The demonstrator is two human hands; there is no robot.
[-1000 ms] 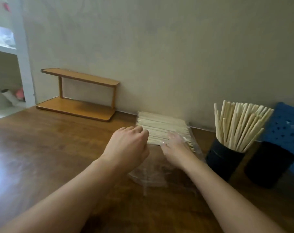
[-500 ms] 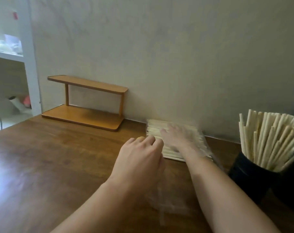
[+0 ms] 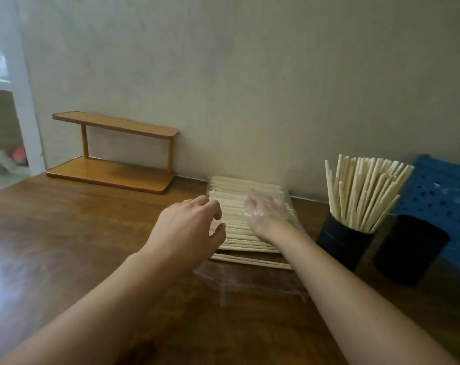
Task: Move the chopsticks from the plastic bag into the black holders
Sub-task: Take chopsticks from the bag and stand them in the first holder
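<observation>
A clear plastic bag [image 3: 250, 281] lies flat on the wooden table against the wall, holding a layer of pale wooden chopsticks [image 3: 232, 234]. My right hand [image 3: 263, 216] is inside the bag, fingers stretched flat on the chopsticks. At the bag's left edge, my left hand [image 3: 189, 227] has its fingers and thumb curled round the plastic. To the right stand two black holders: the nearer one [image 3: 339, 243] is packed with upright chopsticks [image 3: 365, 191], the other [image 3: 408, 250] shows none.
A blue perforated crate [image 3: 444, 198] stands behind the holders at the right. A small two-tier wooden shelf [image 3: 113, 175] sits against the wall to the left. The brown table [image 3: 65, 246] stretches out on the left and in front.
My right hand has slid deeper into the bag, over the chopsticks. My left hand has moved up to the bag's left edge. The view swung left, then back right.
</observation>
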